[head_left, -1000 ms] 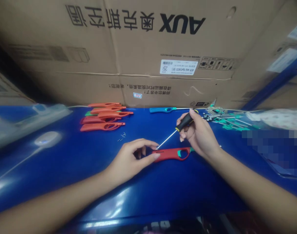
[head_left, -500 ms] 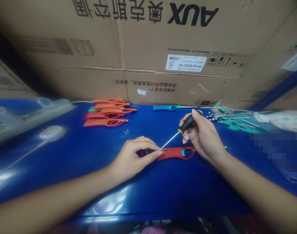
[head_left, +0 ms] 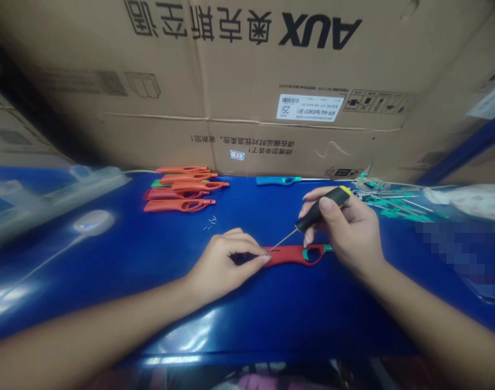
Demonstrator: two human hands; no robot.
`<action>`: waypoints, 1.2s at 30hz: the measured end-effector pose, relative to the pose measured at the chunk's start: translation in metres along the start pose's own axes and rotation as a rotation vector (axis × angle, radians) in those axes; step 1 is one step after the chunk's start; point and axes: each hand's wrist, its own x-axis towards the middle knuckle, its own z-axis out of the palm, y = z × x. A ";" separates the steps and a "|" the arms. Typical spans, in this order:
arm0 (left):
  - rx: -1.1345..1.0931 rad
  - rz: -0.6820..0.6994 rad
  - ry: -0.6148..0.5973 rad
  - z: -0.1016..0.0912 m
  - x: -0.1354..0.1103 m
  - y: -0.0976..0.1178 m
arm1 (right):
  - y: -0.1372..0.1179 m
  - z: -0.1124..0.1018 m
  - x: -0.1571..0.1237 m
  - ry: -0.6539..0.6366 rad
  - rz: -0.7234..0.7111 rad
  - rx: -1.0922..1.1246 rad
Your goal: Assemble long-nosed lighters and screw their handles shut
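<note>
My right hand (head_left: 351, 222) is closed around the black and yellow handle of a screwdriver (head_left: 318, 211). Its thin shaft slants down to the left, and the tip meets the fingertips of my left hand (head_left: 229, 257). Those fingers are closed on the left end of a red gas lighter (head_left: 290, 255), which lies on the blue table. A green trigger shows in the lighter's loop, and a green piece sticks out at its right end. Whether a small screw sits between the left fingertips is hidden. Several small screws (head_left: 210, 222) lie just beyond my left hand.
Several orange and red lighter casings (head_left: 178, 206) lie at the back left. A blue lighter (head_left: 275, 181) rests against the large cardboard box (head_left: 239, 70). Green parts with metal rods (head_left: 397, 200) are heaped at the back right. A white round device (head_left: 93, 222) with a cable lies at left.
The screwdriver's handle has turned in my right hand, which now grips it with the thumb lower on the side. My left hand stays at the lighter's end. The view has shifted slightly.
</note>
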 end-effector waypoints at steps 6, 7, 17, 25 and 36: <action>0.044 0.069 -0.092 0.001 -0.001 0.003 | -0.004 0.004 -0.013 -0.035 -0.382 -0.137; 0.048 0.068 -0.095 0.001 -0.001 0.003 | -0.004 0.003 -0.014 -0.071 -0.431 -0.152; 0.027 0.082 -0.096 0.001 0.000 0.006 | -0.006 0.001 -0.015 -0.224 -0.335 -0.225; 0.204 0.024 -0.143 -0.005 0.003 0.003 | 0.007 0.005 -0.012 -0.029 -0.478 -0.325; 0.203 0.050 -0.247 -0.003 0.004 -0.004 | 0.018 0.005 -0.015 -0.089 -0.574 -0.354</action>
